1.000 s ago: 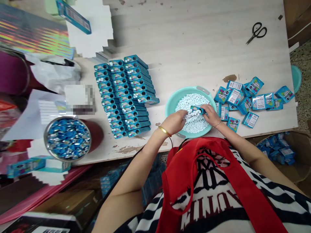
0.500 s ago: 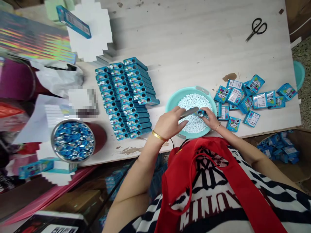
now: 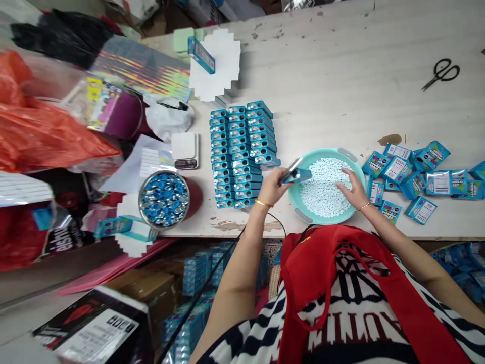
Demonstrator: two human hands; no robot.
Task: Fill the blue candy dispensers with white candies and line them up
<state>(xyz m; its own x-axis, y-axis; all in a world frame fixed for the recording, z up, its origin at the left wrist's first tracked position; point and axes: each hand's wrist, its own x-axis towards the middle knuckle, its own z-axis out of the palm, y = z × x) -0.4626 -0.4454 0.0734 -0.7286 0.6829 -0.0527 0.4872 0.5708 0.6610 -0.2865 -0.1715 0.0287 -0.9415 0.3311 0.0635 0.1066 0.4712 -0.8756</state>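
My left hand point(image 3: 273, 188) is closed around a small blue candy box point(image 3: 302, 175) and a shiny metal tool point(image 3: 294, 165), perhaps a scoop, at the left rim of the turquoise basin point(image 3: 296, 203). Small, pale, pellet-like candies point(image 3: 322, 184) fill the basin. On the basin's right side, my right hand point(image 3: 354, 189) has its fingers apart above the candies, with nothing seen in it. Left of the basin, rows of blue candy boxes point(image 3: 240, 156) stand with round holes facing up.
Blue candy packs point(image 3: 397, 169) lie scattered right of the basin. Black scissors point(image 3: 441, 73) rest at the far right. A tin of blue and silver pieces point(image 3: 164, 198), a small scale point(image 3: 185, 150) and stacked white cards point(image 3: 215, 63) are on the left.
The blue box has passed from my right hand to my left, which keeps the metal tool. My right hand has opened. The camera has turned left, showing more of that side.
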